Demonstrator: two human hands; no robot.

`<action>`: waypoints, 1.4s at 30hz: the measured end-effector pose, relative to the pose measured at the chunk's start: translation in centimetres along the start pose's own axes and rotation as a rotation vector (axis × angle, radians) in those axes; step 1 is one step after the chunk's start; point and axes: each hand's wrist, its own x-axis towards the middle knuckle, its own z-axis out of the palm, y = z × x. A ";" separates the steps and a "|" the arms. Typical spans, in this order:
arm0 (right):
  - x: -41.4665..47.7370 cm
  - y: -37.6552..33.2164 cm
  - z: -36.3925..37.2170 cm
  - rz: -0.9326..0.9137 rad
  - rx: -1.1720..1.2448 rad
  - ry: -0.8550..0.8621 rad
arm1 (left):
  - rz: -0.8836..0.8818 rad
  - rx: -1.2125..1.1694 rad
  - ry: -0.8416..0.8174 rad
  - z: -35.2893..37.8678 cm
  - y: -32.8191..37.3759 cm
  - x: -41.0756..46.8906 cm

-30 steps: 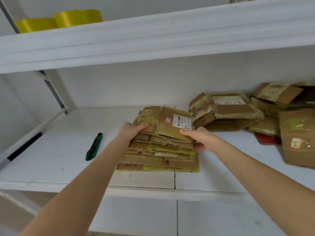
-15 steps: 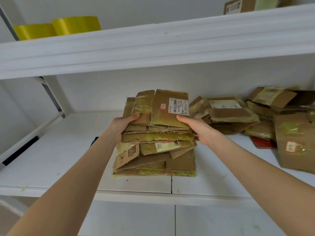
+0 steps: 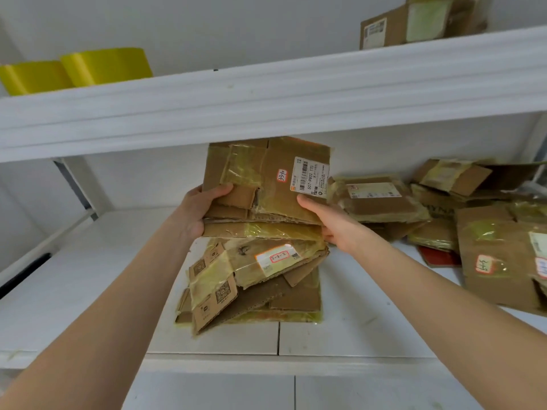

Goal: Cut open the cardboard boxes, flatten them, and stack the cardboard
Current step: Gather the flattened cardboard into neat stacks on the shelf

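Note:
Both hands hold a bundle of flattened cardboard (image 3: 266, 184), brown with yellowish tape and a white barcode label, lifted and tilted up toward the underside of the upper shelf. My left hand (image 3: 198, 208) grips its left edge, thumb on top. My right hand (image 3: 328, 223) grips its right edge, thumb on the top sheet. Below, the remaining flattened pieces (image 3: 251, 285) lie fanned out on the white shelf (image 3: 88, 291), the lowest flat against it.
A heap of flattened, taped boxes (image 3: 444, 214) fills the shelf's right side. The upper shelf (image 3: 266, 93) hangs close above the lifted bundle; it carries yellow tape rolls (image 3: 88, 66) at left and a cardboard box (image 3: 414, 22) at right.
Both hands have raised the upper part of the stack higher and tipped it up toward the upper shelf; the lower sheets have spread out beneath. The green cutter is out of sight now.

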 end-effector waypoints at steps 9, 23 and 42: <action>1.3 1.9 -1.7 0.005 0.203 0.126 | 0.287 0.507 0.362 1.0 -4.6 0.1; 2.0 2.6 -1.0 0.123 0.449 0.264 | 0.571 1.683 -0.455 -1.3 -10.0 -3.7; 5.1 -5.3 -17.4 -0.205 -0.044 0.419 | 0.028 0.254 -0.104 19.2 -3.4 5.4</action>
